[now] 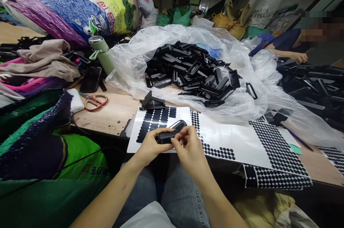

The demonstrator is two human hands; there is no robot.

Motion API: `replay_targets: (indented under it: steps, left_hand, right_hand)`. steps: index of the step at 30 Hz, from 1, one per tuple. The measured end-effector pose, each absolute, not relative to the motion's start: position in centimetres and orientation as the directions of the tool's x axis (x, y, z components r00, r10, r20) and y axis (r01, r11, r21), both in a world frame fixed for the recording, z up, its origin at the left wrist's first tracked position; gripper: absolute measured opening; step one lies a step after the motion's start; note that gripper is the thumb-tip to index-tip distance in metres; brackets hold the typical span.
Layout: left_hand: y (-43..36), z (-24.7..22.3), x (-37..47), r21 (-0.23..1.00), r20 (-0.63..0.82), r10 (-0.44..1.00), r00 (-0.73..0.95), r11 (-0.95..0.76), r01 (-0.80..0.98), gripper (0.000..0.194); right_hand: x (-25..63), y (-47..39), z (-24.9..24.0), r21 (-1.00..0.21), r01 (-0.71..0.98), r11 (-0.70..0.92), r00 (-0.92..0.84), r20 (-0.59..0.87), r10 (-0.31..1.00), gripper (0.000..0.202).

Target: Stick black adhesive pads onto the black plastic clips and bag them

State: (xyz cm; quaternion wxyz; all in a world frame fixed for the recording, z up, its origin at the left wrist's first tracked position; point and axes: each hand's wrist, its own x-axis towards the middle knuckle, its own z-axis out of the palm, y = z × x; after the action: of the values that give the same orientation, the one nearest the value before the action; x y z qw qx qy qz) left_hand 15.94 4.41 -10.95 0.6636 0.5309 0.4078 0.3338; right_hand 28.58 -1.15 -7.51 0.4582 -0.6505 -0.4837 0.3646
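Note:
My left hand [152, 148] grips a black plastic part [168, 136] with a ribbed, carbon-like surface and an elongated slot, above the table's front edge. My right hand [189, 146] is at the part's right end, thumb and fingers pinched together; whatever lies between them is too small to make out. Beneath the hands are a sheet of black oblong stickers [150, 124] and a white sheet of round black stickers [221, 152]. A black folding stand-like piece [153, 103] sits just behind the sheets.
Clear plastic [129, 66] surrounds a heap of black parts [188, 70]. Red-handled scissors [96, 102], a phone [90, 79], a white block-like device [76, 100] and a green flask [100, 50] are at left. A co-worker's hand [299, 57] is beside another black heap [317, 84].

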Motion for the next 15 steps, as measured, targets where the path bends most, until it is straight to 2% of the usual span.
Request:
replay_targets:
  steps: [6,10,13,15]
  left_hand:
    - [4.2,-10.7,15.9,0.979,-0.182,0.879,0.441,0.204,-0.002,0.043]
    - [4.1,-11.0,16.0,0.974,-0.189,0.881,0.433,0.224,-0.029,0.042]
    - [3.9,-11.0,15.9,0.957,-0.218,0.875,0.433,0.279,-0.08,0.047]
    - [3.6,-9.9,15.1,0.969,-0.203,0.9,0.385,0.242,-0.054,0.048]
  right_hand:
    - [28.2,-1.4,-7.5,-0.922,0.367,-0.12,0.288,-0.01,0.957,0.014]
    - [27.8,-1.5,-7.9,-0.864,0.491,-0.109,0.359,0.086,0.929,0.013]
    - [28.1,-1.5,-8.1,-0.798,0.583,-0.152,0.473,0.181,0.863,0.033]
    - [28.6,-1.5,-8.1,-0.795,0.58,-0.181,0.523,0.192,0.831,0.046]
